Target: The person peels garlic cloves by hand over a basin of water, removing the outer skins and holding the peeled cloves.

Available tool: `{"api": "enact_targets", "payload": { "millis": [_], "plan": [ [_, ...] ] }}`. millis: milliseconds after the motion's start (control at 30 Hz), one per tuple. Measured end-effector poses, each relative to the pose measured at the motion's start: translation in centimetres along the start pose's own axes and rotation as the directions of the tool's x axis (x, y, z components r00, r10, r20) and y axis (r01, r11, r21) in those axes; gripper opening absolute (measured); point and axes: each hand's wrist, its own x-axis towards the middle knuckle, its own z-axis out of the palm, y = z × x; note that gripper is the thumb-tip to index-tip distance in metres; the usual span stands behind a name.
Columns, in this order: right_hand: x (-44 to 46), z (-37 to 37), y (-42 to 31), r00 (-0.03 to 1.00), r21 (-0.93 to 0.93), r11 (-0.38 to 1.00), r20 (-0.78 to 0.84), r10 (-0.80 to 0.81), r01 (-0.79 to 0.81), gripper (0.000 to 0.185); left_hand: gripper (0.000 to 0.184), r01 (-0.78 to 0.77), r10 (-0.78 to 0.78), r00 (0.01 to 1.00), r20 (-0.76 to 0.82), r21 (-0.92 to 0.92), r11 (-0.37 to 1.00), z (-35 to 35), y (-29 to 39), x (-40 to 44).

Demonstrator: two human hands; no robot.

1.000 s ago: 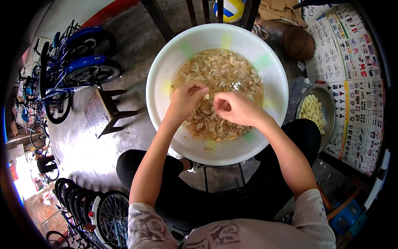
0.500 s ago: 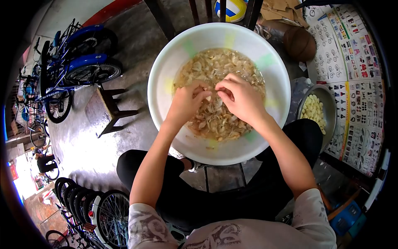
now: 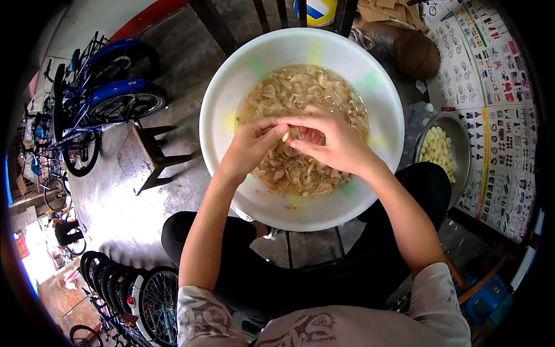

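Note:
Over a wide white basin [image 3: 231, 87], my two hands meet around a small pale garlic clove [image 3: 286, 137]. My left hand [image 3: 252, 143] pinches the clove at the thumb and forefinger. From the other side, my right hand [image 3: 330, 139] bends its forefinger across to the left fingertips, with its thumb close beside the clove and the other fingers curled. Cloudy water in the basin holds many brownish garlic skins and cloves [image 3: 295, 182]. A metal bowl [image 3: 462, 156] on the right contains peeled white cloves [image 3: 436, 149].
A wooden stool [image 3: 139, 156] stands on the floor at left, near blue bicycles [image 3: 124, 98]. More bicycles [image 3: 156, 306] line the lower left. Dark bars [image 3: 214, 26], a volleyball [image 3: 318, 11] and a brown ball [image 3: 416, 55] lie beyond the basin. A printed sheet [image 3: 500, 156] covers the right side.
My hands have come together; they were slightly apart before. The right forefinger now reaches over to the left fingertips, and the pale clove shows more plainly between them.

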Motion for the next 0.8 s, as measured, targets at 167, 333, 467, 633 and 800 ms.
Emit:
{"api": "enact_targets", "payload": {
  "millis": [167,333,467,633,800],
  "plan": [
    [-0.1,-0.8,0.4,0.993,0.043,0.999,0.117,0.024,-0.030,0.020,0.031,0.024,-0.034,0.988,0.148,0.067,0.997,-0.7,1.0,-0.3],
    [-0.2,-1.1,1.3,1.000,-0.033,0.999,0.014,-0.008,0.009,0.017,0.027,-0.029,0.040,0.989,0.143,-0.079,0.996,-0.4,0.8,-0.4],
    [-0.9,-0.6,0.3,0.974,-0.476,0.877,-0.166,-0.157,0.060,0.017,0.022,-0.017,0.025,0.998,0.065,-0.116,0.993,-0.2,0.9,-0.5],
    [-0.9,-0.2,-0.4,0.954,-0.170,0.967,-0.200,-0.224,0.191,0.023,0.020,0.004,0.001,0.999,0.038,-0.142,0.990,-0.5,0.6,-0.5],
    [-0.5,-0.1,-1.2,0.918,-0.060,0.958,-0.276,-0.285,0.279,0.023,0.012,-0.086,0.082,0.996,-0.028,-0.187,0.979,-0.3,1.2,-0.9]
  ]
}}
